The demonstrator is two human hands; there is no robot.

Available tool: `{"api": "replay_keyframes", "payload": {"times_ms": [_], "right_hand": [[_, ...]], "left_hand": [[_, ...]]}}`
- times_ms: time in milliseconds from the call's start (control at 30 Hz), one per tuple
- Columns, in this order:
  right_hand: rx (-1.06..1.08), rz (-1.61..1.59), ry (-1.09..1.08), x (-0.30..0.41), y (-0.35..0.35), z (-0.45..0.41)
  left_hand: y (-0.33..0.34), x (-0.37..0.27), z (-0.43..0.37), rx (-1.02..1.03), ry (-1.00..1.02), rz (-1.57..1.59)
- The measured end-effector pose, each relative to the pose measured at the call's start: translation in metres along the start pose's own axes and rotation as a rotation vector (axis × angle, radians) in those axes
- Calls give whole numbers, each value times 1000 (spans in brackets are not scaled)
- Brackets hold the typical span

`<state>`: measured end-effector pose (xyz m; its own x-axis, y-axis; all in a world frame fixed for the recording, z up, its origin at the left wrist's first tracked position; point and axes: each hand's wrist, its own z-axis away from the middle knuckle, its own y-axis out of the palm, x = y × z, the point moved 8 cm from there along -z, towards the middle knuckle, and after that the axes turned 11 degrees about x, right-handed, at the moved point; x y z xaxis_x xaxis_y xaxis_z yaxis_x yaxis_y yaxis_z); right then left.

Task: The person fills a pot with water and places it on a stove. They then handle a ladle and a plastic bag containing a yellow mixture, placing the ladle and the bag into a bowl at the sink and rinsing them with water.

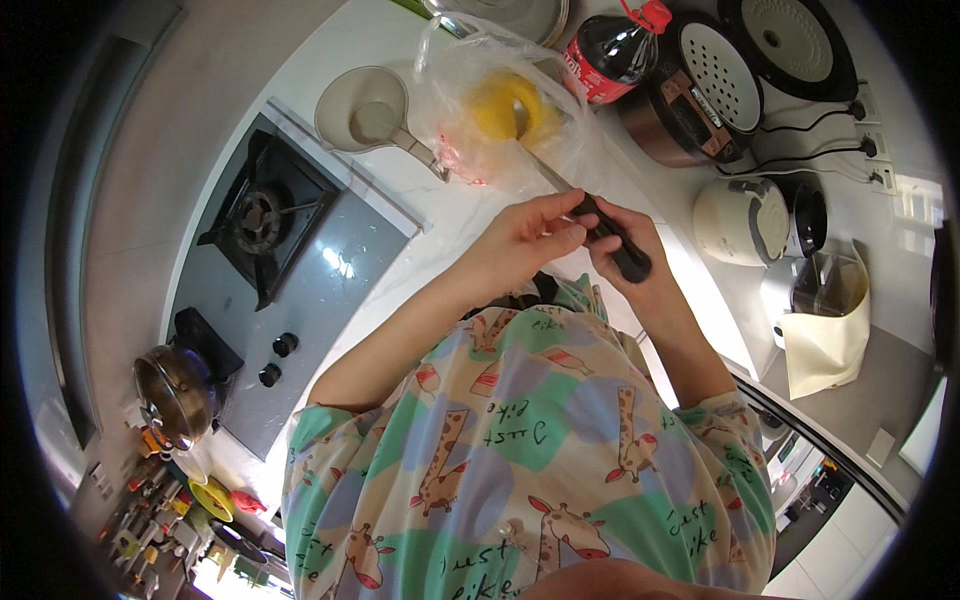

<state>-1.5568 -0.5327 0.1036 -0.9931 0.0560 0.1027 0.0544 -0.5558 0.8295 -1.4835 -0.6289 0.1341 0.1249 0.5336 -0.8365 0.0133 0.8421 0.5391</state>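
Observation:
My right hand [626, 244] is closed around the black handle [619, 244] of a long metal utensil. Its thin shaft runs up and left to a clear plastic bag [450, 82], and its far end lies over a yellow mass [506, 109] in the bag; the exact kind of utensil cannot be told. The fingertips of my left hand [536, 232] touch the upper part of that handle, thumb and fingers bent. Left of the bag stands a pale saucepan or scoop with a handle [330, 112].
A gas hob [375, 247] lies to the left, with a lidded metal pot [176, 397] on its far burner. A cola bottle [604, 56], a rice cooker [656, 131] and a cream kettle-like appliance [731, 217] stand right of the bag, with power cables near the wall.

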Motion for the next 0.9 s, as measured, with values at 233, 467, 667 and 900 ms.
{"api": "replay_keyframes", "payload": {"times_ms": [233, 467, 667, 900], "right_hand": [[47, 40, -79, 1, 12, 21], [119, -35, -56, 7, 23, 30], [35, 12, -34, 13, 32, 36], [55, 81, -30, 12, 70, 70]], "left_hand": [[9, -7, 3, 19, -17, -9], [18, -24, 7, -1, 67, -408], [34, -45, 11, -13, 115, -669], [64, -76, 25, 71, 145, -957]]}}
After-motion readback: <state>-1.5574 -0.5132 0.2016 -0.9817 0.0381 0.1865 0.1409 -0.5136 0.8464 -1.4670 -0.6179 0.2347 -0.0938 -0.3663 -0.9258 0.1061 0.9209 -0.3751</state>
